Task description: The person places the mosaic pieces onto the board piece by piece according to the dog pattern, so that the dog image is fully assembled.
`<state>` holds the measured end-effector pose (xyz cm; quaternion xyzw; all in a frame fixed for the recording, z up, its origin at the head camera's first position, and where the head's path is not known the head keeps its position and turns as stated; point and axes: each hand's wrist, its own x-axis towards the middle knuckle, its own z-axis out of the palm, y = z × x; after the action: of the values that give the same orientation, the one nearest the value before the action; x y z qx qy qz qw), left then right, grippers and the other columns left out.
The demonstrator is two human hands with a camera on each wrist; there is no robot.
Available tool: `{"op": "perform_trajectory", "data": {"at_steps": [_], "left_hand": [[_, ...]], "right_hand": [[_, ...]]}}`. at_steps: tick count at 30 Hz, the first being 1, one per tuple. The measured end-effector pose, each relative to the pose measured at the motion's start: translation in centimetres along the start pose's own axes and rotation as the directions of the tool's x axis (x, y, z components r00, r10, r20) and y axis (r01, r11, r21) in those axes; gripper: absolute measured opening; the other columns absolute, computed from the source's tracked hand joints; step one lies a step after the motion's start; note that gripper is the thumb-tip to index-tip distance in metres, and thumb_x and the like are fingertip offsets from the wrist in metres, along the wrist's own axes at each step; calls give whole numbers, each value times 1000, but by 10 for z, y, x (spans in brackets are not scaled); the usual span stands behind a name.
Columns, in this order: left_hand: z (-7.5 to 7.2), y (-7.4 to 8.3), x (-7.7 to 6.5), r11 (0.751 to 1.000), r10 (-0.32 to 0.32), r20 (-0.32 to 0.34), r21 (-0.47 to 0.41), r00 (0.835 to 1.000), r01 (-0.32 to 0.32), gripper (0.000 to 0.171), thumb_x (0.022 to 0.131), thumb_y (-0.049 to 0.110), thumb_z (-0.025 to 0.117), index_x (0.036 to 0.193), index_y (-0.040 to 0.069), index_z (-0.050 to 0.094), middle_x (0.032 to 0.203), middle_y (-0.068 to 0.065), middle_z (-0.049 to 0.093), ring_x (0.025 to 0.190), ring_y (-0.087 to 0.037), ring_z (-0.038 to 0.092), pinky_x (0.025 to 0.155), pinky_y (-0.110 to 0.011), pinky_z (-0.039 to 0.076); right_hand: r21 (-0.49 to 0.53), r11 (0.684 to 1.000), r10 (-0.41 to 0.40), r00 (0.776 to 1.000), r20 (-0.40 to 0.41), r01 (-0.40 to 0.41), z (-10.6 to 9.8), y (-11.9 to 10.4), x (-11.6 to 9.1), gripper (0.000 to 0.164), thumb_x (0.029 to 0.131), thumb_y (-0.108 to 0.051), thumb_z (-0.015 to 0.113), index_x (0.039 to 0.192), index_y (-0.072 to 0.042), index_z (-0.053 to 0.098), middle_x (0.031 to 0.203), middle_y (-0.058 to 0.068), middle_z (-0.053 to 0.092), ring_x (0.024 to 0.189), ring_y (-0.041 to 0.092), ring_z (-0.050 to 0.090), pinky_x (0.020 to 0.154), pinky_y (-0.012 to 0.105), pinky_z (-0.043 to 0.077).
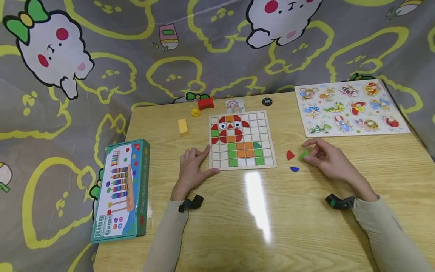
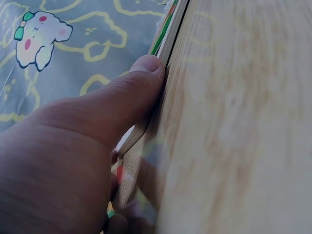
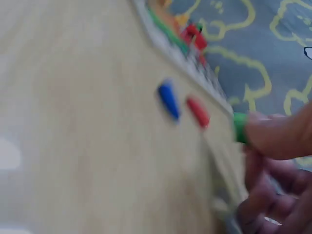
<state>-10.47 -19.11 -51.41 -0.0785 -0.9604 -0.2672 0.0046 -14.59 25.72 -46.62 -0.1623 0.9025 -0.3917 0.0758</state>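
Observation:
The mosaic board lies on the table, a light wooden grid partly filled with red, orange, green and eyed tiles. At its lower left corner my left hand touches the frame, thumb on the near edge and index finger on the left side. In the left wrist view, the thumb lies against the board's edge. My right hand pinches a small green piece, also seen as a green piece in the right wrist view. Beside it lie a red quarter-round piece and a blue half-round piece.
An insect peg puzzle lies at the back right. Behind the board are a picture card, a black chip, a red block and a small yellow piece. A yellow block and a game box are left.

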Motion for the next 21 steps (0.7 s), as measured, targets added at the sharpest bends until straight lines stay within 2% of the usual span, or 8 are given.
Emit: {"op": "perform_trajectory", "data": {"at_steps": [4,8,11,13,16,21], "left_hand": [[0,-1,0,1000,6,-3,8,1000,-6,93,75,71,70,152,30,38,96,2,40,88,-18,31,77,-35,20],[-1,-1,0,1000,17,-10,3,1000,-17,93,75,70,71,152,29,39,96,1,40,89,-19,31,77,-35,20],[-1,-1,0,1000,24,-21,1,999,-24,93,74,69,72,151,28,40,96,1,40,89,-19,32,77,-36,21],[-1,-2,0,1000,25,-24,3,999,-25,93,75,69,72,151,28,40,96,1,41,89,-18,32,78,-36,21],[0,-2,0,1000,26,-25,-4,999,-26,92,75,69,72,151,28,41,96,2,41,90,-18,32,78,-35,22],[0,-2,0,1000,22,-26,-6,999,-22,92,75,68,72,151,27,41,96,1,41,90,-18,32,77,-35,21]], "right_hand": [[157,985,82,995,-51,-73,9,-11,35,30,94,-13,69,123,-9,61,91,12,63,68,21,59,59,22,43],[225,973,75,995,-65,-58,24,-27,71,34,88,-22,76,117,-9,65,94,10,69,75,25,65,61,22,48],[243,969,60,997,-40,-49,40,-39,96,38,84,-32,80,113,-11,66,93,7,71,77,21,66,64,22,49],[233,972,45,999,-29,-37,50,-45,111,40,81,-36,81,110,-13,68,93,5,71,78,19,66,66,21,49],[188,982,-3,999,-33,9,64,-51,131,37,79,-34,84,106,-13,70,92,5,69,77,18,62,66,21,47],[75,995,-64,998,-17,66,77,-58,151,35,75,-29,88,102,-12,73,88,5,67,72,20,55,64,26,41]]}}
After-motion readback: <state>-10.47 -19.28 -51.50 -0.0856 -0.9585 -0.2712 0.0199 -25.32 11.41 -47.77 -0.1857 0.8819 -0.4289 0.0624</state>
